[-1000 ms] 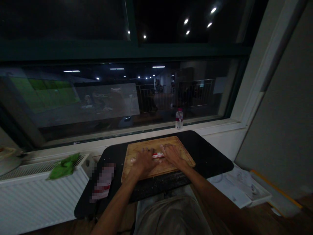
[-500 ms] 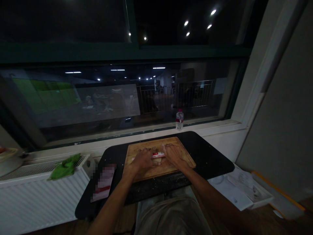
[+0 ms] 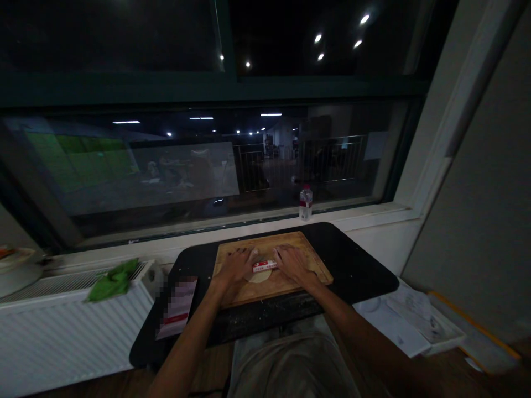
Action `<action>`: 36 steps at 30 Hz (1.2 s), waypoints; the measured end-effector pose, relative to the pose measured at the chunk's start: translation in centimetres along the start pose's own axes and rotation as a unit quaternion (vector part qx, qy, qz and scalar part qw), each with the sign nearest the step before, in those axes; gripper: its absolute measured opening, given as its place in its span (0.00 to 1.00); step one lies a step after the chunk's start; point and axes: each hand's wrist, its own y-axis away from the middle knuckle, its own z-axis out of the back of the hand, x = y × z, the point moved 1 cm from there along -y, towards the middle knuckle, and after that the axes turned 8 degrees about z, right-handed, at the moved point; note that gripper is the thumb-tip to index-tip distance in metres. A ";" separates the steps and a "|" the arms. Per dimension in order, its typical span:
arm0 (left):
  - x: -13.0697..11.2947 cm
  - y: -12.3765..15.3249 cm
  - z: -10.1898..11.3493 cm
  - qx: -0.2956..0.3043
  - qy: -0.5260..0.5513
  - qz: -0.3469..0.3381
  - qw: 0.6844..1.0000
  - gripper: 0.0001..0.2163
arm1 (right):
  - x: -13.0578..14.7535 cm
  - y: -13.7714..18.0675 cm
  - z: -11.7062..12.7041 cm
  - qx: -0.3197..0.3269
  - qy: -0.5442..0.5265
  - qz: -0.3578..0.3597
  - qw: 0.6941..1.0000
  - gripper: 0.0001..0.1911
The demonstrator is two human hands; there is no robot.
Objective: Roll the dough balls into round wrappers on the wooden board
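Observation:
A short white-and-red printed roll (image 3: 264, 266) lies across the wooden board (image 3: 236, 298), its middle showing between my two hands. Under and just in front of it is a thin, pale, flat piece of dough (image 3: 259, 276). My left hand (image 3: 238, 263) is over the roll's left end, fingers curved forward and thumb toward the middle. Over the right end lies my right hand (image 3: 293, 261), fingers bent around it. Both hands hide the roll's ends and part of the dough.
The board sits on a black table (image 3: 352, 271) dusted with pale crumbs. A printed packet (image 3: 180, 307) lies at the table's left. A water bottle (image 3: 306, 203) stands on the windowsill. A green cloth (image 3: 113, 280) hangs on the radiator (image 3: 74, 337); a white box (image 3: 415, 320) is at lower right.
My left hand has shifted slightly left and back. The roll has moved a little toward me and tilted slightly, and more of the flat dough shows in front of it.

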 end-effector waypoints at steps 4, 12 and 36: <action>0.3 0.0 -0.2 -0.038 -0.073 0.067 0.994 0.20 | -1.2 -0.7 0.0 0.030 -0.001 0.049 0.998 0.23; 1.2 -0.8 0.8 -0.056 -0.057 0.104 0.991 0.20 | -3.5 -2.9 -0.8 0.061 0.021 0.083 0.994 0.30; 2.4 -0.8 -0.7 -0.067 0.023 0.087 0.994 0.21 | -3.3 -3.3 -1.2 0.042 0.000 0.045 0.998 0.25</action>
